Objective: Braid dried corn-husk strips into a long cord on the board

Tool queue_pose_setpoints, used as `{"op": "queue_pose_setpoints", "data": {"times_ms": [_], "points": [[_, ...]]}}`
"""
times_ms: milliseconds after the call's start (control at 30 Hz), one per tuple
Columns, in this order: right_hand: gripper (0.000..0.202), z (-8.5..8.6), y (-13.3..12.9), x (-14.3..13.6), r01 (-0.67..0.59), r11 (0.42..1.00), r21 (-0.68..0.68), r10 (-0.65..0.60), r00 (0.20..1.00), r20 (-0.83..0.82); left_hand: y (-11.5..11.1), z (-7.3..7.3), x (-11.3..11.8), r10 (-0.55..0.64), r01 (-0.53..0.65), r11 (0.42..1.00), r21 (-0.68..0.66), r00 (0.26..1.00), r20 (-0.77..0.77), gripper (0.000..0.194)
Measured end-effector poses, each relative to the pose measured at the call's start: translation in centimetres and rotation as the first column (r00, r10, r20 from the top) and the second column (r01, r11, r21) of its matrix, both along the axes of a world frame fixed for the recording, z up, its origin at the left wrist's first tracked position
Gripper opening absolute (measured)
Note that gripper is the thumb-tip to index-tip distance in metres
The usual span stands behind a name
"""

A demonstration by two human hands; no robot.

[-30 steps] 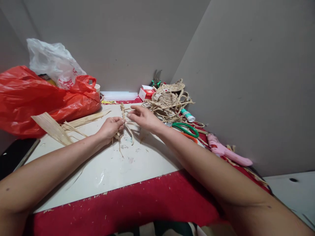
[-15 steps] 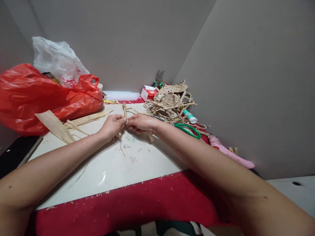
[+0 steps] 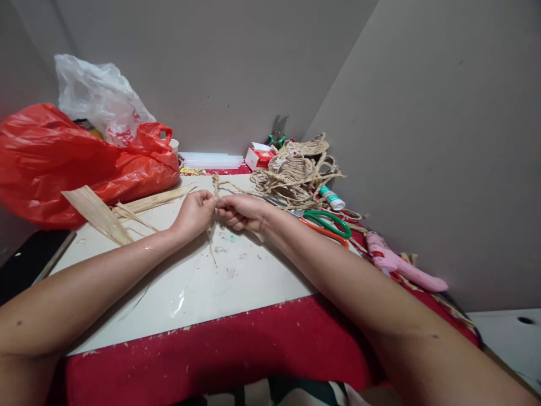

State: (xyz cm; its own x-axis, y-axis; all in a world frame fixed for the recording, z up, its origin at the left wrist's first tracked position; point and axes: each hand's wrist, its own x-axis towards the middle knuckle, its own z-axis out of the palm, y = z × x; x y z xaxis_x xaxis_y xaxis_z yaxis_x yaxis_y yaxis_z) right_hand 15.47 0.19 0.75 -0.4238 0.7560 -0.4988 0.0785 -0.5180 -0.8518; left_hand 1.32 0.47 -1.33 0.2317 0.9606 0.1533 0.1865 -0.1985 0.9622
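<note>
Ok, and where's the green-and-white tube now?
In the head view, the tube lies right of centre, by the right edge of the rope pile, just beyond the scissors.

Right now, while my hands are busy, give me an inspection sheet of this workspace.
Surface: white board, smudged, on red cloth.
Job's things: braided strand, its far end showing past the grip; dry strips left; heap of cord right.
Clutter: red plastic bag left; green-and-white tube and pink tool right.
Hands: left hand and right hand pinching at the strand.
Cables: nothing clearly seen.
Surroundings: grey walls beyond and to the right.
</note>
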Motion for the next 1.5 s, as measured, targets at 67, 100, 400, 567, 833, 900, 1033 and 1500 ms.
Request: {"op": "queue_pose_setpoints", "data": {"times_ms": [67,100,400,567,833,900,1033,1500], "points": [[0.020,-0.3,0.1,-0.1,0.008,0.999,-0.033,-0.011,0.997,-0.076,0.0,0.1,-0.1,0.037,-0.036,0.999,0.026,0.999,-0.007,0.016],[0.018,-0.4,0.1,-0.1,0.011,0.999,-0.047,-0.016,0.994,-0.108,0.0,0.2,-0.1,0.049,-0.048,0.998,0.037,0.999,-0.014,0.016],[0.020,-0.2,-0.2,0.2,0.038,0.996,-0.075,-0.057,0.960,-0.276,0.3,0.4,-0.4,-0.071,0.072,0.997,0.024,0.997,-0.031,0.013],[0.026,-0.2,-0.4,0.4,0.048,0.997,-0.056,-0.061,0.962,-0.264,0.4,0.4,-0.5,-0.161,0.161,0.986,-0.038,0.987,0.009,0.007],[0.019,-0.9,-1.1,-0.2,0.172,0.966,0.191,-0.152,0.982,-0.114,0.1,1.4,-0.8,-0.253,0.241,0.956,-0.166,0.966,-0.051,0.009],[0.018,-1.2,-1.2,-0.5,0.227,0.939,0.260,-0.223,0.974,-0.047,0.1,1.6,-0.9,-0.256,0.240,0.950,-0.198,0.965,-0.057,0.011],[0.018,-1.6,-1.2,-0.8,0.268,0.903,0.337,-0.292,0.956,0.023,0.0,2.0,-1.1,-0.251,0.220,0.951,-0.216,0.960,-0.127,0.010],[0.020,-1.4,-1.5,-1.5,0.294,0.888,0.354,-0.339,0.938,0.069,-0.3,2.0,-1.1,-0.125,0.115,0.992,-0.054,0.966,-0.227,0.014]]}}
